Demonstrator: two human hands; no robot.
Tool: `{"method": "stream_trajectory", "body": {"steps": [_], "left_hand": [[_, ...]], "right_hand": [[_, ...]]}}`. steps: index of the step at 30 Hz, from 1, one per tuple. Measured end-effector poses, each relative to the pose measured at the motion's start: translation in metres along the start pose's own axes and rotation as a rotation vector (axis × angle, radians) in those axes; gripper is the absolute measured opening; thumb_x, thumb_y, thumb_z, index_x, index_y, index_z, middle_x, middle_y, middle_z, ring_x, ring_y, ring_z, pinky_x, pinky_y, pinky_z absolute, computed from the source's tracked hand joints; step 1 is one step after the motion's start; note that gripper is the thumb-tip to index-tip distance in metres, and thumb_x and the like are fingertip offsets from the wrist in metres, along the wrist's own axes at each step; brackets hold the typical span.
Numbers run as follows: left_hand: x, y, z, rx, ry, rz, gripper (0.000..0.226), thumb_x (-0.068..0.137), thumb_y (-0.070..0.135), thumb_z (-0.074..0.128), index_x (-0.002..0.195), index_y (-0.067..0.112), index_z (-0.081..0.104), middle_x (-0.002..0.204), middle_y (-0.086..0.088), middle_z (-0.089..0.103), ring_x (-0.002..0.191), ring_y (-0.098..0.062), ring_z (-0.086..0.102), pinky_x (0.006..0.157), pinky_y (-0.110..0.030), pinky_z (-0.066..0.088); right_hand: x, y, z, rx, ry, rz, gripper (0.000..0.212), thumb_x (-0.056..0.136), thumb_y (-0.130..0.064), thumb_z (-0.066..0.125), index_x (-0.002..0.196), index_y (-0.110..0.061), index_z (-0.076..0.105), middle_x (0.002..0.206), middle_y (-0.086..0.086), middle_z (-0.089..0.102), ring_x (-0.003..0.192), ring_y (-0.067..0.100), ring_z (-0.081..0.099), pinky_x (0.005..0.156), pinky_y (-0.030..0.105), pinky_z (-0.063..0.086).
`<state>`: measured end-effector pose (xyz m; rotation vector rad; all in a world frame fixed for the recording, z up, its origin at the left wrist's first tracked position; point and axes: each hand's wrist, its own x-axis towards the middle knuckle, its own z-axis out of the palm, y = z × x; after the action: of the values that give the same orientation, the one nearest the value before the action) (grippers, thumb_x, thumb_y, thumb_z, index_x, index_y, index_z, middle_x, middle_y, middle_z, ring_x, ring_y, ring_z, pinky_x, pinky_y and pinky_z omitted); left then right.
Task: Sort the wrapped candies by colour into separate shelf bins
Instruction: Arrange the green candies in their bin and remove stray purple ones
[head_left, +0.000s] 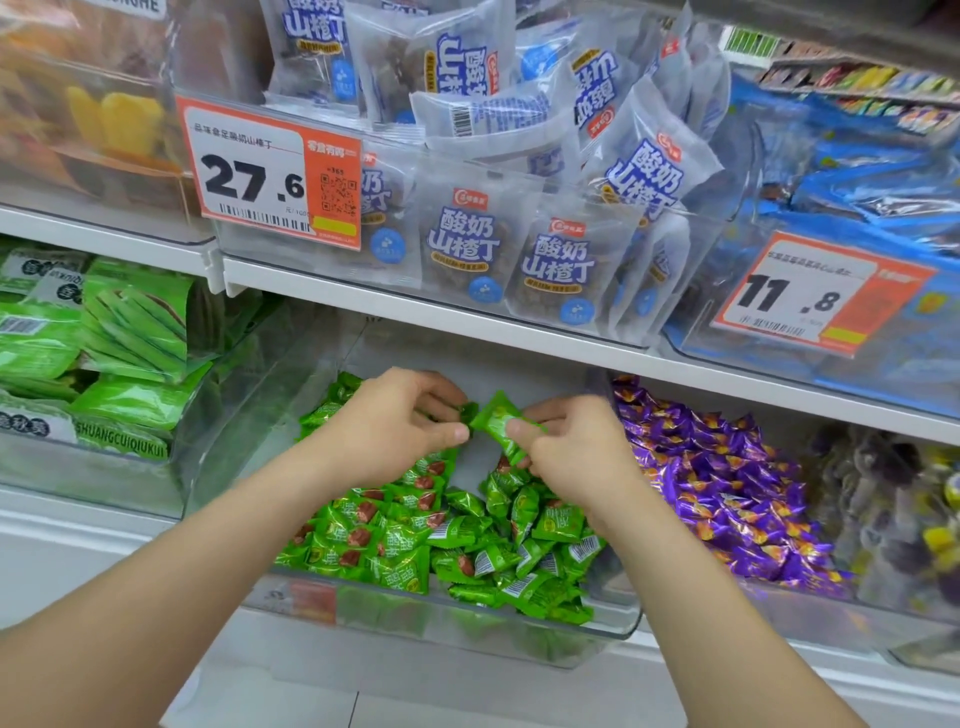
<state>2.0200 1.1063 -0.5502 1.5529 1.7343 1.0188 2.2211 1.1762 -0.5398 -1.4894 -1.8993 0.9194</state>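
Observation:
A clear plastic bin (524, 631) on the lower shelf holds a heap of green wrapped candies (415, 540). Both my hands are above the heap, under the upper shelf. My right hand (576, 447) pinches one green candy (498, 423) by its right end, and my left hand (395, 421) pinches the left end of the same candy with thumb and forefinger. More green wrappers show under my left fingers; whether it holds them is unclear. The neighbouring bin (769, 605) to the right is full of purple wrapped candies (727, 483).
Green snack packets (119, 332) fill the bin at the left. On the shelf above stand white-and-blue packets (467, 249) behind a 27.6 price tag (270, 176), and blue packs with an 11.8 tag (815, 291). Dark mixed sweets (893, 499) lie at the far right.

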Motion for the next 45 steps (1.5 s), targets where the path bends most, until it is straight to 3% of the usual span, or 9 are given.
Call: {"method": "stream_trajectory", "body": {"steps": [3,7,15,22,32,35,38,45], "left_hand": [[0.006,-0.012,0.003,0.619,0.022,0.095,0.043,0.095,0.039,0.07,0.135,0.022,0.063,0.131,-0.003,0.066,0.121,-0.026,0.063,0.104,-0.041,0.051],[0.015,-0.017,0.017,0.892,-0.141,0.107,0.05,0.101,0.043,0.053,0.146,0.021,0.048,0.156,-0.003,0.042,0.143,-0.031,0.04,0.11,-0.053,0.042],[0.031,-0.02,0.032,0.873,-0.273,0.106,0.07,0.103,0.048,0.046,0.163,0.021,0.022,0.174,0.001,0.013,0.16,-0.023,0.011,0.121,-0.061,0.021],[0.039,-0.025,0.028,0.929,-0.288,0.016,0.078,0.1,0.06,0.044,0.163,0.021,0.021,0.172,-0.002,0.019,0.16,-0.025,0.009,0.12,-0.066,0.013],[0.035,-0.024,0.023,0.902,-0.3,-0.001,0.083,0.1,0.064,0.044,0.164,0.018,0.018,0.173,-0.003,0.014,0.161,-0.024,0.004,0.122,-0.063,0.015],[0.034,-0.023,0.021,0.895,-0.289,0.013,0.081,0.1,0.061,0.048,0.163,0.02,0.02,0.172,-0.004,0.017,0.16,-0.025,0.006,0.122,-0.063,0.017],[0.031,-0.02,0.018,0.888,-0.283,0.03,0.074,0.1,0.055,0.052,0.161,0.02,0.027,0.168,-0.006,0.024,0.16,-0.029,0.009,0.121,-0.064,0.02],[0.022,-0.012,0.013,0.914,-0.215,0.119,0.048,0.098,0.047,0.054,0.139,0.023,0.056,0.144,-0.006,0.048,0.143,-0.031,0.035,0.111,-0.057,0.035]], "right_hand": [[0.004,-0.004,0.007,-0.456,0.157,-0.118,0.027,0.091,-0.03,0.073,0.112,-0.014,0.071,0.107,0.016,0.072,0.102,0.039,0.068,0.084,0.041,0.057],[0.017,-0.014,0.024,-0.695,0.006,-0.098,0.034,0.095,-0.02,0.069,0.124,-0.005,0.058,0.124,0.019,0.062,0.119,0.038,0.059,0.092,0.039,0.05],[0.059,-0.01,0.056,-0.679,-0.012,0.072,0.037,0.095,0.004,0.056,0.131,-0.006,0.053,0.136,0.019,0.058,0.129,0.039,0.057,0.099,0.041,0.051],[0.071,-0.015,0.066,-0.657,0.037,0.037,0.036,0.094,0.003,0.053,0.124,-0.014,0.066,0.13,0.017,0.064,0.123,0.039,0.062,0.095,0.04,0.053],[0.058,-0.021,0.049,-0.882,0.098,0.02,0.037,0.097,0.0,0.056,0.132,-0.012,0.059,0.136,0.013,0.061,0.129,0.036,0.058,0.097,0.04,0.049],[0.053,-0.019,0.042,-0.867,-0.006,0.095,0.05,0.095,-0.008,0.066,0.143,-0.013,0.051,0.146,0.012,0.052,0.137,0.034,0.052,0.102,0.04,0.049],[0.05,-0.011,0.041,-0.826,-0.107,0.153,0.056,0.095,-0.008,0.065,0.148,-0.011,0.045,0.152,0.012,0.043,0.143,0.034,0.046,0.106,0.041,0.047],[0.048,-0.021,0.033,-0.863,-0.028,0.1,0.048,0.096,0.005,0.056,0.141,-0.01,0.054,0.145,0.013,0.054,0.136,0.035,0.053,0.097,0.043,0.053]]}}
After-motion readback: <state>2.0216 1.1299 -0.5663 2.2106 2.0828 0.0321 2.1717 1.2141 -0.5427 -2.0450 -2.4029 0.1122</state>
